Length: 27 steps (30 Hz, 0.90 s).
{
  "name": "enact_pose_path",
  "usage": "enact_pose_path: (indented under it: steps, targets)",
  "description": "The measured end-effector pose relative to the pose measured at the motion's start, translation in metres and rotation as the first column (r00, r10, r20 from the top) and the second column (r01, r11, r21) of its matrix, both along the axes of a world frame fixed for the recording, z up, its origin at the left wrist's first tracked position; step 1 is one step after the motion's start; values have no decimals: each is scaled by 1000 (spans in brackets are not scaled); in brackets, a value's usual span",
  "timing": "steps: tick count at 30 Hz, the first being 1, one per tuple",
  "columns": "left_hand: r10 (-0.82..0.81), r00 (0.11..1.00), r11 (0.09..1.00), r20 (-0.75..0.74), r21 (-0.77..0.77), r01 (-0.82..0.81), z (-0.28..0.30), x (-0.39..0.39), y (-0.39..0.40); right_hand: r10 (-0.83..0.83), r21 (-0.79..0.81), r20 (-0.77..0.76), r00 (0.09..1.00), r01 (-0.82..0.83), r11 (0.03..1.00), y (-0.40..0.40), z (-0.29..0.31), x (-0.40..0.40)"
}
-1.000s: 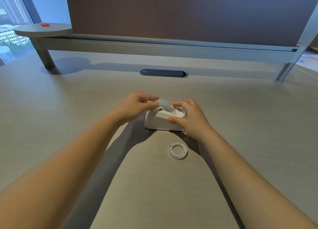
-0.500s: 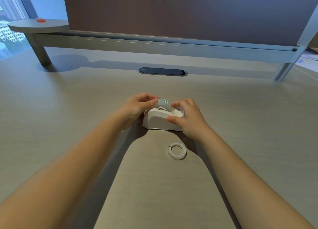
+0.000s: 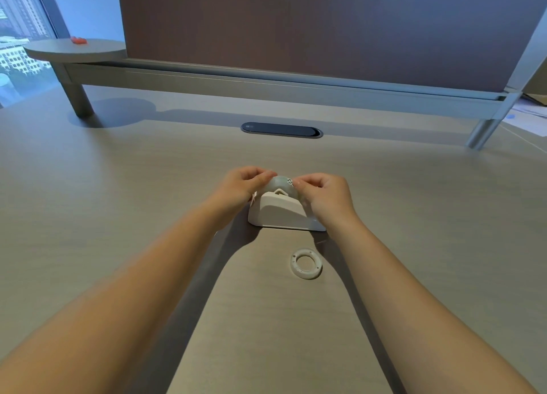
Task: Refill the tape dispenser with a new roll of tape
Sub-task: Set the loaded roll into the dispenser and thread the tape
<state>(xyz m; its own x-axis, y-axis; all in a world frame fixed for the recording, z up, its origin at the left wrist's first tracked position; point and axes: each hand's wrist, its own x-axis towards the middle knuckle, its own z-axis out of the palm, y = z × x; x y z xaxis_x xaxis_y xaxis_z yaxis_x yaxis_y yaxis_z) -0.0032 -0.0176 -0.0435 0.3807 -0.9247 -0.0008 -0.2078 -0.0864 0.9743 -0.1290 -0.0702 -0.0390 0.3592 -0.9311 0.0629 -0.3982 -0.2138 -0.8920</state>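
A dark oval cable port [image 3: 281, 130] sits flush in the wood-grain desk [image 3: 88, 204]. Behind it stands a brown partition screen [image 3: 310, 23] on a grey rail [image 3: 266, 87]. A round side shelf [image 3: 74, 50] at far left carries a small red object [image 3: 78, 40]. Papers [image 3: 527, 118] lie at far right.

You're seated at a wide, pale wood-grain desk [image 3: 118, 216] with a dark oval cable slot [image 3: 281, 130] ahead. Behind it stands a dark brown divider panel [image 3: 296, 23] on a grey metal rail [image 3: 266, 85]. At your far left, a window [image 3: 17, 38] shows daylit buildings behind a small round shelf [image 3: 74, 51].
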Motion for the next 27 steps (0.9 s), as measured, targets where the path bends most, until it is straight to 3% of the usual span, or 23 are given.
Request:
enact_pose_path:
  steps: [2,4,7,10,13,17,21,27]
  targets:
    - [21,1000,1000,-18,-9,-21,0,-1,0,-48,-57,23,999,50,997,2,-2,2]
    - [32,999,999,5,-4,-31,-2,-1,0,-80,-212,-20,997,74,975,4,-4,3]
    - [41,998,999,45,-7,-41,-4,-1,2,-124,-463,-212,969,13,886,10,-3,1]
    - [49,996,998,71,-34,-47,-3,-2,3,-138,-536,-370,919,-89,839,9,2,-1]
    - [54,995,998,78,-33,-52,-2,-2,6,-91,-458,-417,904,-123,880,5,10,-1]
    - [53,996,998,70,-22,-52,-1,-2,10,48,-180,-397,917,-129,975,-4,18,3]
    - [31,997,999,69,-31,-29,0,-2,12,101,13,-271,957,-102,995,-4,21,10]
    - [22,993,1000,117,-9,-21,0,-2,12,51,14,-305,951,-49,999,-6,41,11]
